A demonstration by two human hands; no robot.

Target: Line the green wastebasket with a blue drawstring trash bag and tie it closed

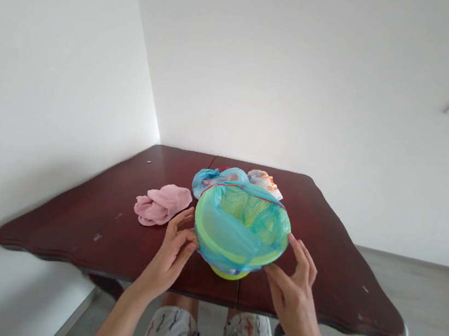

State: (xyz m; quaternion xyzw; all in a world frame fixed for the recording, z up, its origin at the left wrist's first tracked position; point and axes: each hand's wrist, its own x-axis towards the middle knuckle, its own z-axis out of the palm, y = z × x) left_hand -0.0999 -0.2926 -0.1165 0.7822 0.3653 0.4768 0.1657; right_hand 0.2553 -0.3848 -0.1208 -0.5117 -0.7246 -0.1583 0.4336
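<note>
A light green wastebasket (229, 274) with a mesh-like wall stands near the table's front edge, its mouth tipped towards me. A translucent blue garbage bag (236, 235) lines it and is folded over the rim, with a red drawstring along the far side. At the left of the rim, my left hand (174, 249) has its thumb and fingers closed on the bag's edge. My right hand (294, 282) grips the bag's edge at the right front of the rim, thumb below and index finger higher up. The fingertips of both hands are partly hidden.
A folded pink cloth (163, 205) lies left of the wastebasket. Behind it are a filled blue plastic bag (219, 176) and a crumpled white-and-orange plastic bag (264, 182). The dark red wooden table (89, 216) has wavy edges and meets white walls at the back left.
</note>
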